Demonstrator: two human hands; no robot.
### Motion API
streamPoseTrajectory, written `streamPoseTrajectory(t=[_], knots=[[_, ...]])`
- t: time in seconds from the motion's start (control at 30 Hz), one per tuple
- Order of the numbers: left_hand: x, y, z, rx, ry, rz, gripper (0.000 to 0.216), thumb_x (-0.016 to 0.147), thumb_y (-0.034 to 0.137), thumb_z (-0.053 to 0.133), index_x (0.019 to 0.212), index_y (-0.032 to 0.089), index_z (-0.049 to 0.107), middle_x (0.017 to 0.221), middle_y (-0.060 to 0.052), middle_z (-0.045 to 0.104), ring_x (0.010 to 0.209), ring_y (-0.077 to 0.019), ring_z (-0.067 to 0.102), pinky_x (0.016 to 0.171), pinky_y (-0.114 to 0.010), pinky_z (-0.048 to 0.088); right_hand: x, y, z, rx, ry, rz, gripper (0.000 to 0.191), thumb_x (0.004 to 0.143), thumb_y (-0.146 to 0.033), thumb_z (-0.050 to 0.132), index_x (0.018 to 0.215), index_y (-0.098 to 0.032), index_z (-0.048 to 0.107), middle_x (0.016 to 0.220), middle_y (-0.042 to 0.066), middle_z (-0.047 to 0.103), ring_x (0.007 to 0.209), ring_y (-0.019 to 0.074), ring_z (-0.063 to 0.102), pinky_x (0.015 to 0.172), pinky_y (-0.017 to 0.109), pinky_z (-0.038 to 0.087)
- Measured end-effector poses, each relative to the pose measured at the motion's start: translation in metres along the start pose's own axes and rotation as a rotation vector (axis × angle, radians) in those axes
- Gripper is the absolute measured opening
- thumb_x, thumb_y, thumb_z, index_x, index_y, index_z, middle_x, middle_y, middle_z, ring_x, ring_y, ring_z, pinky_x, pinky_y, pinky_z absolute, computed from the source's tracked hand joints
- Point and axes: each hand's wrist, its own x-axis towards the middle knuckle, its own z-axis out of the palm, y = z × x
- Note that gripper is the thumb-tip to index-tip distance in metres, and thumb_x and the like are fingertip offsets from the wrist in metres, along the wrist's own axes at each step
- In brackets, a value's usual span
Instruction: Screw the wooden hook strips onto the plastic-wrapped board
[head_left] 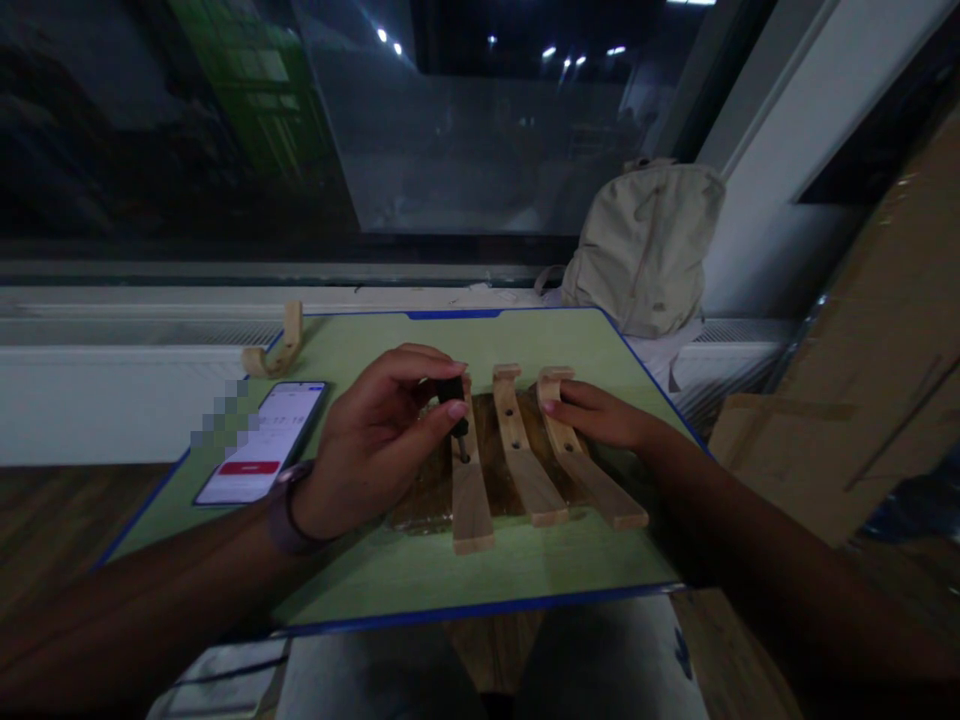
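Observation:
My left hand (382,430) is closed on the black handle of a screwdriver (452,405), its tip at a hole in the leftmost wooden hook (472,510). Beside that piece, a middle wooden hook (525,460) with two dark holes lies across the same brown board (427,495). My right hand (596,412) grips the upper part of the rightmost wooden hook (592,475), fingers wrapped over its side. All three hooks point their curved ends away from me and their flat ends towards me.
On the green table (360,590) with blue edging, a lit phone (262,440) lies at left. Another wooden hook (289,340) stands at the far left corner. A beige backpack (649,245) leans by the window behind. Large cardboard (847,400) stands at right.

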Motion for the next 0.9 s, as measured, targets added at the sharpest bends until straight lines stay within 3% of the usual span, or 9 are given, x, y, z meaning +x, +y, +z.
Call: streamPoseTrajectory(t=[0.37, 0.73, 0.9], knots=[[0.0009, -0.0012, 0.0006, -0.044, 0.002, -0.001, 0.027, 0.082, 0.012, 0.078, 0.104, 0.024, 0.07, 0.097, -0.002, 0.069, 0.089, -0.0137, 0.07, 0.077, -0.026, 0.061, -0.0002, 0.0007, 0.0, -0.016, 0.002, -0.016, 0.035, 0.1, -0.047, 0.05, 0.099, -0.019, 0.071, 0.105, 0.007, 0.076, 0.099, 0.0239, 0.069, 0.093, 0.038, 0.055], [-0.0005, -0.0017, 0.0002, -0.051, -0.001, -0.003, 0.029, 0.082, 0.011, 0.078, 0.106, 0.025, 0.071, 0.099, -0.002, 0.07, 0.09, -0.0136, 0.069, 0.08, -0.027, 0.06, 0.0011, -0.0057, 0.0001, 0.005, -0.007, -0.015, 0.036, 0.099, -0.044, 0.051, 0.119, -0.021, 0.07, 0.117, 0.007, 0.076, 0.111, 0.0279, 0.068, 0.099, 0.042, 0.054], [-0.0004, -0.0013, 0.0, -0.05, -0.014, 0.007, 0.034, 0.081, 0.006, 0.077, 0.108, 0.026, 0.071, 0.101, -0.002, 0.07, 0.092, -0.0132, 0.069, 0.081, -0.026, 0.06, 0.0008, -0.0042, 0.0005, 0.011, 0.005, -0.001, 0.04, 0.099, -0.049, 0.051, 0.116, -0.019, 0.071, 0.12, 0.008, 0.075, 0.111, 0.0288, 0.068, 0.097, 0.041, 0.055]])
